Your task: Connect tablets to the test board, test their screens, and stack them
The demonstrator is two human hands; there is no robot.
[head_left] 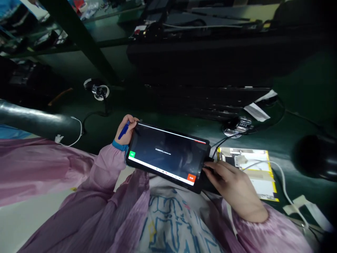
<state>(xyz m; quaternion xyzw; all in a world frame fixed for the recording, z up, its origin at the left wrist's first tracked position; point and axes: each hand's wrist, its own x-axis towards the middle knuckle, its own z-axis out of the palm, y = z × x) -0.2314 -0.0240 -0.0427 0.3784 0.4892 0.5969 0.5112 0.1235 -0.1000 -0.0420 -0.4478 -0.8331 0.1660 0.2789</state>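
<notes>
The left hand is clenched on the upper left corner of a tablet, with a blue pen pinched between its fingers. The right hand grips the tablet's right end, fingertips at its edge. The tablet is held tilted above the person's lap, just at the near edge of the counter. Its screen is dark and lit, with a green button at one lower corner, an orange one at the other and a small line of text too tiny to read. Beside the right hand lies a yellow-edged open device with a white cable. The far counter is lost in shadow.
</notes>
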